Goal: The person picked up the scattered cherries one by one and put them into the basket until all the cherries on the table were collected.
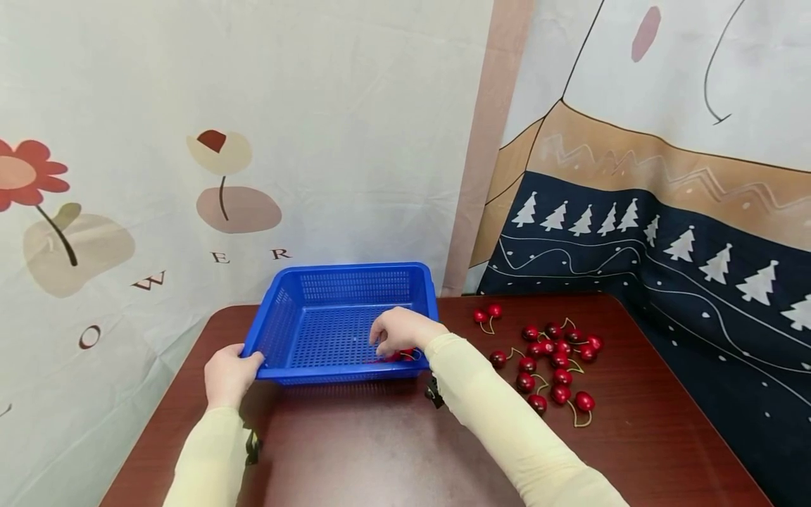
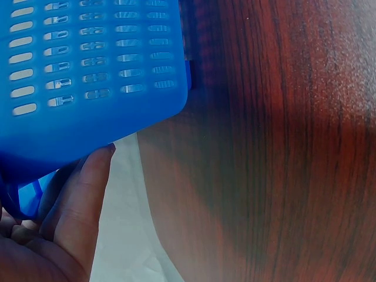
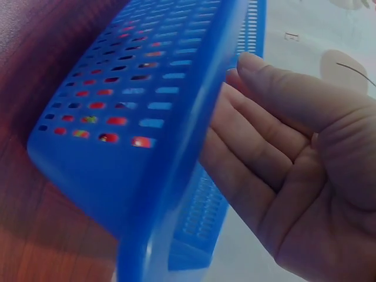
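A blue plastic basket (image 1: 342,372) with slotted walls stands toward the back of the table. My left hand (image 1: 229,377) grips its front left corner, thumb over the rim; in the left wrist view the fingers lie along the underside of the rim. Inside the basket's front right part is my right hand (image 1: 402,329), with bent fingers and no cherry showing between them. A few red cherries (image 1: 407,355) lie just below it, partly covered by the hand. Through the slots in the right wrist view, red cherries (image 3: 116,121) show, while the fingertips are hidden behind the rim.
Loose cherries (image 1: 560,360) with green stems are scattered on the brown table (image 1: 355,451) to the right of the basket. One joined pair of cherries (image 1: 479,317) sits apart, nearer the basket. A printed cloth (image 1: 361,141) hangs close behind the table.
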`<state>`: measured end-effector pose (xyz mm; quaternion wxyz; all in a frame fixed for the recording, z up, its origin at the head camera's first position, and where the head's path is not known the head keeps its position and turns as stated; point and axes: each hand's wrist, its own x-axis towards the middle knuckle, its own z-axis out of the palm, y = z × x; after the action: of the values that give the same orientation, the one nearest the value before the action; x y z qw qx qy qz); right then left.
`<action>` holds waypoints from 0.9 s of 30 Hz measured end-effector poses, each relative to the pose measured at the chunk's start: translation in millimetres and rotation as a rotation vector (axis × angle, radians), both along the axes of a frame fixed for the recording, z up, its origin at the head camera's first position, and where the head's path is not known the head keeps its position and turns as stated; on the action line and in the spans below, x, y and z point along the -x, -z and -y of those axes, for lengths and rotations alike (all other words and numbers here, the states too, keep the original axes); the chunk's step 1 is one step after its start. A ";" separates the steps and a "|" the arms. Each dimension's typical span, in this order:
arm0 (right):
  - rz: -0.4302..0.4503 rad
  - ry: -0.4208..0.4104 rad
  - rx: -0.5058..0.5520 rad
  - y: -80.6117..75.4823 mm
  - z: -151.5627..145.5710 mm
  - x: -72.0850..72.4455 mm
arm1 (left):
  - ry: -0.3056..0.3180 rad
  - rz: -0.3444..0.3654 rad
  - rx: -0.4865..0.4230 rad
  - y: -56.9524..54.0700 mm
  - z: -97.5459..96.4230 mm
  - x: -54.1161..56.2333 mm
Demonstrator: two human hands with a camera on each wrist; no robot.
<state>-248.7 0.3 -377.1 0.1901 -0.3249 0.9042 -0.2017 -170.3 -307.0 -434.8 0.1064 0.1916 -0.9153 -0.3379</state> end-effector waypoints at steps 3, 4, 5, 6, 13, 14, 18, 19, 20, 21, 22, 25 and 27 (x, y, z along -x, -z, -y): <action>-0.028 -0.012 0.012 -3.4 -5.6 -1.2 | 0.001 0.005 -0.001 0.0 0.0 0.0; -0.031 -0.012 0.021 -4.9 -7.8 -1.7 | 0.001 0.006 -0.004 0.1 0.1 -0.1; -0.036 -0.015 0.031 -6.3 -10.2 -2.2 | 0.000 0.009 -0.008 0.2 0.1 -0.2; -0.041 -0.018 0.043 -7.6 -12.7 -2.6 | 0.000 0.010 -0.010 0.3 0.3 -0.3; -0.042 -0.012 0.155 -15.7 -36.2 -6.3 | 0.002 0.013 -0.007 1.0 1.6 -0.8; -0.044 -0.007 0.166 -16.5 -40.2 -7.1 | 0.002 0.013 -0.006 1.1 1.8 -0.8; -0.075 0.013 0.184 -18.7 -56.4 -10.3 | 0.001 0.017 -0.009 0.7 1.7 -0.8; -0.082 0.019 0.192 -18.9 -60.5 -10.9 | 0.001 0.016 -0.009 0.5 1.5 -0.6; -0.091 0.023 0.200 -19.2 -64.6 -11.5 | 0.001 0.016 -0.009 0.5 1.3 -0.8; -0.101 0.028 0.207 -19.7 -68.7 -12.1 | 0.001 0.017 -0.009 0.3 1.1 -0.7; -0.113 0.032 0.214 -20.2 -72.9 -12.5 | 0.000 0.018 -0.010 0.2 0.8 -0.8; -0.145 0.041 0.236 -22.6 -85.6 -14.3 | 0.001 0.017 -0.009 -0.1 0.3 -0.3; -0.162 0.044 0.244 -23.3 -93.9 -15.2 | 0.000 0.016 -0.010 0.0 0.0 0.2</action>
<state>-233.5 94.2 -353.8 0.0710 -0.3410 0.8922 -0.2875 -170.5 -306.9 -434.8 0.0983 0.1948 -0.9144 -0.3410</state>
